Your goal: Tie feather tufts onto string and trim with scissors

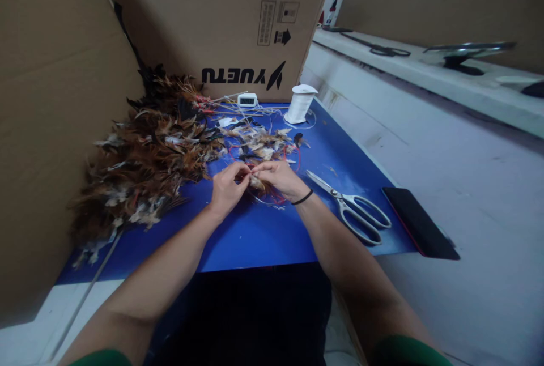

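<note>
My left hand (227, 189) and my right hand (281, 178) meet over the blue tabletop, thumbs and fingertips pinched together. Between them runs a bit of red string (250, 166), partly hidden by the fingers. Brown and cream feathers (257, 183) show just below the fingertips. Beyond my hands lies a loose scatter of small feathers (266, 142), with red string looping around it. Large steel scissors (346, 203) rest to the right of my right hand, blades towards it. A black band circles my right wrist.
A big heap of brown feathers (157, 150) covers the table's left side. At the back stand a small digital clock (247, 99) and a white spool (300, 103), near thin sticks. A phone (419, 222) lies at the right edge. Cardboard (221, 20) walls the back and left.
</note>
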Motion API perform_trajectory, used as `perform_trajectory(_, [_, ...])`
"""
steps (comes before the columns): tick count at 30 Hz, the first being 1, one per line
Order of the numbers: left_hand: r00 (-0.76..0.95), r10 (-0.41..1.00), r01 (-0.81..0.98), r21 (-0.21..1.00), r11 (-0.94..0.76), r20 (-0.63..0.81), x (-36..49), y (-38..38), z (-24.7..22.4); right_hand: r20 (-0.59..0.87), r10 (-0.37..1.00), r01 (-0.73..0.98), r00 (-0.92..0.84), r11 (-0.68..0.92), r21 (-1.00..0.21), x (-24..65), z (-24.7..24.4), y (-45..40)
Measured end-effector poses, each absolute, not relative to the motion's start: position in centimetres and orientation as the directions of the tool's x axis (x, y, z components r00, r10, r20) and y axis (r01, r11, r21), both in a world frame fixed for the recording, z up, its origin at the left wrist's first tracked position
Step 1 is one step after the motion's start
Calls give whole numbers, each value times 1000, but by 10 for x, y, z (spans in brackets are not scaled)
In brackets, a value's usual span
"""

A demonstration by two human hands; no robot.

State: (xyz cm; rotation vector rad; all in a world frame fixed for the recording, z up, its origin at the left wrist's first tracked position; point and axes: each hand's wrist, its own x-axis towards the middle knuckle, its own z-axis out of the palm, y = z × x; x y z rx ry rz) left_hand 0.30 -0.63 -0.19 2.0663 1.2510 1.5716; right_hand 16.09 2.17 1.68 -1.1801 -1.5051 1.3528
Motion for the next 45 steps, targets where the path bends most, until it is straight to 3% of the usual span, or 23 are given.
perform_trajectory(12, [58, 770, 465, 665, -584, 635, 4, -9, -1, 69, 965, 262, -254, 137, -955, 160, 20, 22])
perform_trajectory(25, [-56, 871, 183, 863, -471, 488, -1, 1, 0, -33, 968, 287, -247, 41, -957, 162, 19, 24])
perform_trajectory(36, [-95, 890, 66, 895, -442, 447, 0, 3, 4, -75, 972, 282, -223, -9, -959, 162, 21, 23])
perform_trajectory(41, [-181, 868, 82, 887, -454, 461, -4, 8, 0, -63, 943, 120, -328, -24, -992, 161, 26, 20])
perform_trajectory(45, [-191, 874, 100, 895, -434, 446, -5, 9, -3, -82, 902, 145, -423, -22, -989, 163, 28, 17])
